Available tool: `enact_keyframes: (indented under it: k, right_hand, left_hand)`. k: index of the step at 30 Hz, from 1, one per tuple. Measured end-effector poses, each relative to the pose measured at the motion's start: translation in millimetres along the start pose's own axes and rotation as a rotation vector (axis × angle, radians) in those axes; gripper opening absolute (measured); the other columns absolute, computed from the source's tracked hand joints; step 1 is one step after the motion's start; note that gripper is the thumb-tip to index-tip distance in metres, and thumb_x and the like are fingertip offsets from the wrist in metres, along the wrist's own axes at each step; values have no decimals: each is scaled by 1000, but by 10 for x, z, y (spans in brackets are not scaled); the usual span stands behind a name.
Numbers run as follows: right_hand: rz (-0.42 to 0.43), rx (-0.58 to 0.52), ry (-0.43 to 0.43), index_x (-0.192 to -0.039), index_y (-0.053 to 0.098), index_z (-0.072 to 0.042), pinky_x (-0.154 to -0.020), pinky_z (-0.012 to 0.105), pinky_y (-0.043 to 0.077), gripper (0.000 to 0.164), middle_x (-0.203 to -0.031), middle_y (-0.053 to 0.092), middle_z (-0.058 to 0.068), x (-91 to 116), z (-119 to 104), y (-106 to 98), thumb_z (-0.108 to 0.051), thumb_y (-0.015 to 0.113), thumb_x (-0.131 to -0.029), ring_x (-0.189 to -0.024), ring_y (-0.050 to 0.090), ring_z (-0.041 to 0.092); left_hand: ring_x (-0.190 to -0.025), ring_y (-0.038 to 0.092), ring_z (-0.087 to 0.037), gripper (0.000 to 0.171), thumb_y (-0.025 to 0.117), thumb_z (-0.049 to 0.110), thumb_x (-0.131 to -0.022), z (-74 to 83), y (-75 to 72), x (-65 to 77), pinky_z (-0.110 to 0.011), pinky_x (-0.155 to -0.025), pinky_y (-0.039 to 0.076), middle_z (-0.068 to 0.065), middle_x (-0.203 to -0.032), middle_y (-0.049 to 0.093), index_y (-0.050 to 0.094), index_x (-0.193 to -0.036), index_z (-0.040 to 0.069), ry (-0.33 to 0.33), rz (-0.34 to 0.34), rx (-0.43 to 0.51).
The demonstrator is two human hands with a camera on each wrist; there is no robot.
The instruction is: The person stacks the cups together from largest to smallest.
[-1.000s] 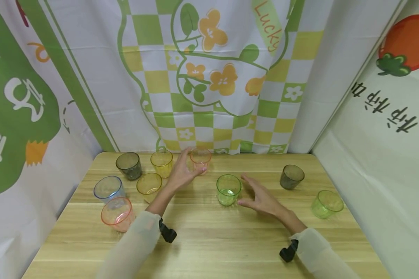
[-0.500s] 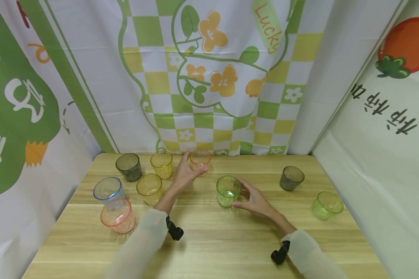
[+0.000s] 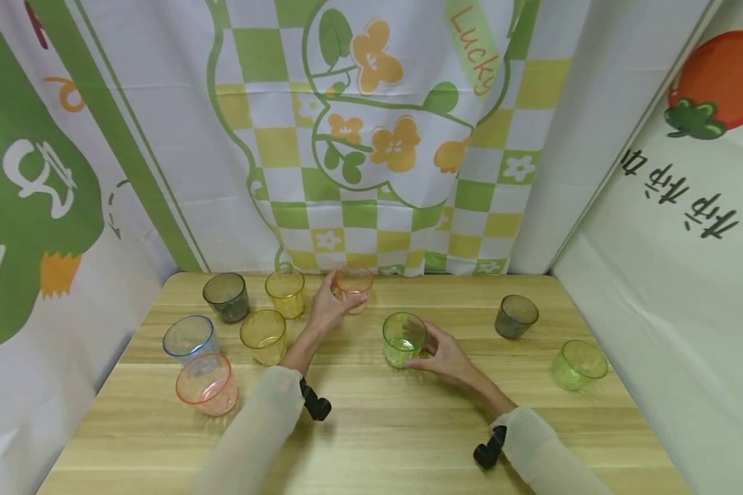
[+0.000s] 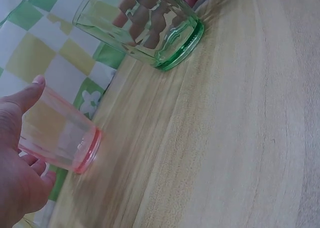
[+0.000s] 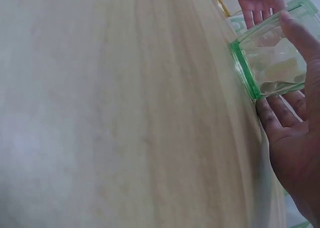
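Observation:
At the back of the table, my left hand (image 3: 328, 308) holds a clear pink drinking glass (image 3: 356, 280), thumb along its near side and fingers behind. The left wrist view shows that pink glass (image 4: 65, 133) upright on the wood within the hand. Front right of it stands a green glass (image 3: 401, 345). My right hand (image 3: 448, 356) grips this green glass from the right, thumb in front and fingers round the far side. In the right wrist view the base of the green glass (image 5: 245, 70) is at the table surface, the fingers partly behind it.
On the left stand a grey glass (image 3: 226, 298), two yellow glasses (image 3: 286, 294), a blue glass (image 3: 190, 339) and another pink glass (image 3: 207, 385). To the right are a grey glass (image 3: 516, 317) and a lighter green glass (image 3: 578, 366). A printed curtain (image 3: 371, 227) hangs behind the table.
My right hand has moved left from beside the green glass and closed round it. My left hand has stayed at the pink glass, its forearm shifting slightly right. The glasses have not visibly moved.

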State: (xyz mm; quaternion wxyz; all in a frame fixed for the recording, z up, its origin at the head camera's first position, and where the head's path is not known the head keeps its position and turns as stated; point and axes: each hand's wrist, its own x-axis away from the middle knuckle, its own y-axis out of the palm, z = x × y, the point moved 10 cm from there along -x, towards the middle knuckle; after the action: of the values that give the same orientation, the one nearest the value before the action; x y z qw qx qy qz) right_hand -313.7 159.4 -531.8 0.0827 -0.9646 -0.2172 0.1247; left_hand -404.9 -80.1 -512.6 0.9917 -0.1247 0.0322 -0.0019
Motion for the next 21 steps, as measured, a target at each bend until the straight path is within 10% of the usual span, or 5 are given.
enact_keyframes:
  k: [21]
  right_hand:
    - [14, -15, 29, -152, 44, 12, -106, 26, 55, 83, -147, 55, 34, 14, 22, 5, 7, 87, -82, -135, 56, 50]
  left_hand:
    - [-142, 52, -39, 94, 95, 21, -81, -45, -20, -57, -52, -115, 49, -21, -156, 53, 45, -159, 3, 11, 87, 34]
